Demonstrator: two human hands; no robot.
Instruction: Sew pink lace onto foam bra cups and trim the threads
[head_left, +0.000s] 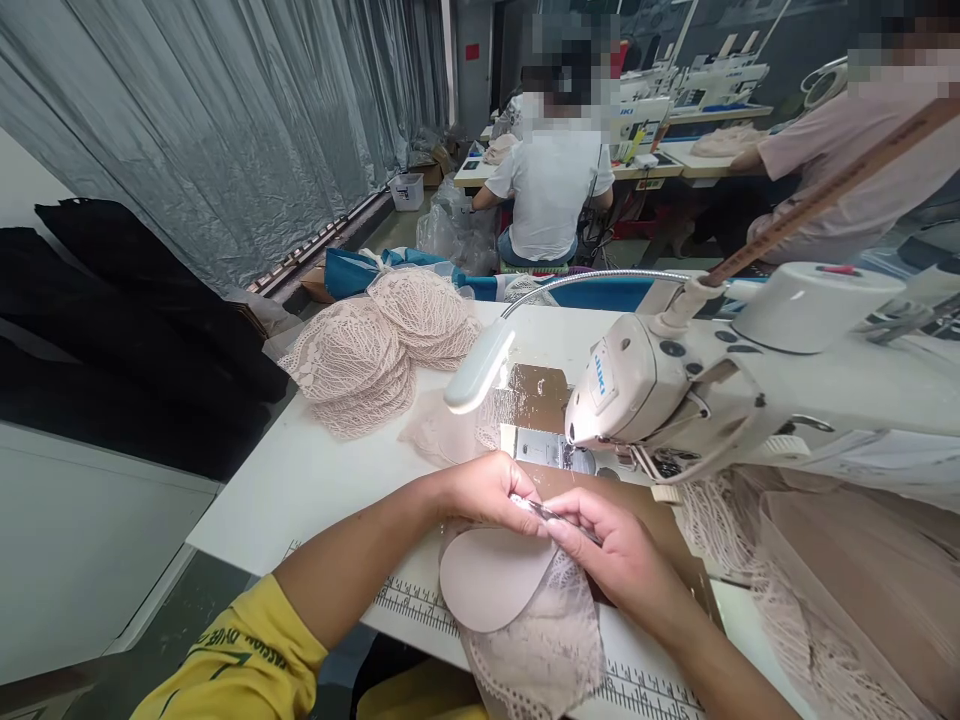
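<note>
My left hand [496,497] is closed, its thumb and fingers pinching the upper edge of a beige foam bra cup [495,580] with lace fabric [544,650] attached. The cup's smooth side faces up, and the lace hangs toward the table's front edge. My right hand [615,540] is closed round slim, shiny metal thread snips [538,508], whose tip reaches my left fingertips. Fingers partly cover the snips and the cup's edge. Just beyond both hands is the needle area of a white sewing machine [622,385].
Stacked lace cups [349,360] lie at the table's back left. A lamp [478,370] on a bendable neck overhangs the table [255,510]. Lace and mesh fabric [840,580] is heaped at right. Two people sit beyond, near other sewing machines [720,85].
</note>
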